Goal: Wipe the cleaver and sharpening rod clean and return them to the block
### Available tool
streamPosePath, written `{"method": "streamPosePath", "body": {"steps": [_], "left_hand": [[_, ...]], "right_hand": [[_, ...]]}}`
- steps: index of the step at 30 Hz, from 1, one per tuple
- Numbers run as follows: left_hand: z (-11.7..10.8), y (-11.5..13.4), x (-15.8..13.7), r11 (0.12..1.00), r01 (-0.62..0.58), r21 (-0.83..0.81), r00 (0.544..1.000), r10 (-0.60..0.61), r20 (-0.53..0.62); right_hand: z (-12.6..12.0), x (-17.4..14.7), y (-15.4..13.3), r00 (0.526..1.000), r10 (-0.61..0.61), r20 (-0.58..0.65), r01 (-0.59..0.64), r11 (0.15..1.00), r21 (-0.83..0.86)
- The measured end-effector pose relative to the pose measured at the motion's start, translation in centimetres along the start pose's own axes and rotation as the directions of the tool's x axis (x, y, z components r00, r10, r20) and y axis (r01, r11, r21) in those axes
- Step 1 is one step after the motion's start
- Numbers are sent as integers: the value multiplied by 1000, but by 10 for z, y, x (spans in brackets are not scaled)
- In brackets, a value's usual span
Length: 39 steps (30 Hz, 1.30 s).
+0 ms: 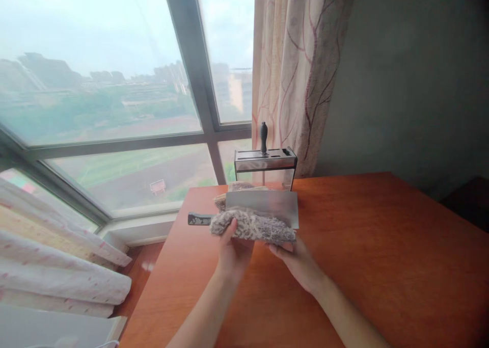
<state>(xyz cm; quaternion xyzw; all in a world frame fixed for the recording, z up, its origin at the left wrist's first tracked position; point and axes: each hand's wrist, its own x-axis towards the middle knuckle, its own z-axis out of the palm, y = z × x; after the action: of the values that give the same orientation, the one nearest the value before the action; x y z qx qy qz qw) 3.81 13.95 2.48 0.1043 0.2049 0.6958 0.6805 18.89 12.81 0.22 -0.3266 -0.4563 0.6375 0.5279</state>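
Both my hands hold a folded, fuzzy grey-and-white cloth (254, 225) stretched sideways above the table. My left hand (235, 248) grips its left part, thumb pressed on top. My right hand (296, 261) holds the lower right edge, with its fingers partly hidden under the cloth. Just behind it is a cleaver (263, 203) with a wide grey blade and a dark handle (199, 219) pointing left; the cloth covers part of it. More fuzzy, brownish material (220, 202) shows behind the blade.
A knife block (265, 159) with a metal top and clear sides stands at the table's far edge, one black handle upright in it. The reddish-brown wooden table (362, 246) borders a large window (114, 108). Curtains (298, 57) hang behind and at the left.
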Motion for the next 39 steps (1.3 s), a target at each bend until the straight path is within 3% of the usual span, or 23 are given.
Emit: {"method": "streamPosePath", "body": {"steps": [2,4,7,12,17,21,25,29,32,35,39], "left_hand": [[-3,17,7,998,-35,-59,997,31,-73],[-6,28,12,993,-69,-94,989,55,-140],[-10,30,16,994,-72,-85,980,55,-191],[-9,14,10,992,91,83,985,-78,-156],[-9,0,4,960,173,221,982,-153,-108],[-13,-4,-1,958,182,220,982,-187,2],[-15,-9,-8,941,216,260,955,-259,143],[-4,-16,-6,934,177,310,962,-231,146],[8,-18,1,943,166,289,978,-194,71],[17,-18,10,954,185,236,980,-196,27],[18,-15,16,963,236,133,971,-237,-12]], "right_hand": [[-10,4,-6,1000,14,5,-14,1000,-28],[-20,7,-11,996,-20,-83,20,1000,-4],[-28,9,-17,996,-38,-76,39,999,0],[-30,4,-13,999,2,45,8,977,-214],[-27,-3,-7,986,84,-144,-124,945,-303],[-17,-5,-8,993,79,-82,-87,991,-97],[-11,-5,-13,983,115,-146,-89,980,176],[-14,-4,-18,979,104,-174,-59,968,244],[-16,-3,-19,986,50,-157,-26,989,148],[-15,-4,-19,988,-8,-153,-1,998,-61],[-13,-5,-17,989,-27,-143,-8,972,-237]]}}
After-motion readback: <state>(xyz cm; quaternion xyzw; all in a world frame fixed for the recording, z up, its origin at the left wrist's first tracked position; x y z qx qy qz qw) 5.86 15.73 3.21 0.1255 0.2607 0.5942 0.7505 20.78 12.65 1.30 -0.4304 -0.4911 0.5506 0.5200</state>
